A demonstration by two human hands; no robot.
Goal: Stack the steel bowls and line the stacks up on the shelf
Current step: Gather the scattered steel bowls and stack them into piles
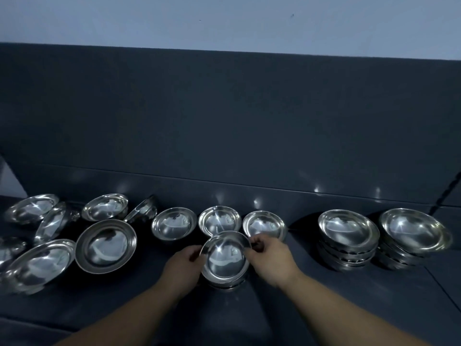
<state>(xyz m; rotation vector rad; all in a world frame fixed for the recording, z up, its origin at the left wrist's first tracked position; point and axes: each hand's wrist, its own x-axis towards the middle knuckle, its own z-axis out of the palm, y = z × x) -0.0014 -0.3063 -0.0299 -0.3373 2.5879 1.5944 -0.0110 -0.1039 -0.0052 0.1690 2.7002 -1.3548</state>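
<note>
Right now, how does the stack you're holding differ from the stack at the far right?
The centre stack is held at its top rim by the left grip and right grip; the far-right stack stands untouched. The centre stack sits nearer the front of the shelf; the far-right stack stands nearer the back panel. The centre stack looks shorter, showing fewer rims than the far-right stack. Both are shiny steel bowls nested mouth up.

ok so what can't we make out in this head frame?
Head view:
- Centre stack: bowl count unclear; the left hand and right hand, gripping the top bowl, cover its sides.
- Near-right stack, far-right stack: lower bowls merge in shadow and blur.
- Far-left bowls: cut off by the frame edge.
- Dark cord: runs off the right edge.
</note>
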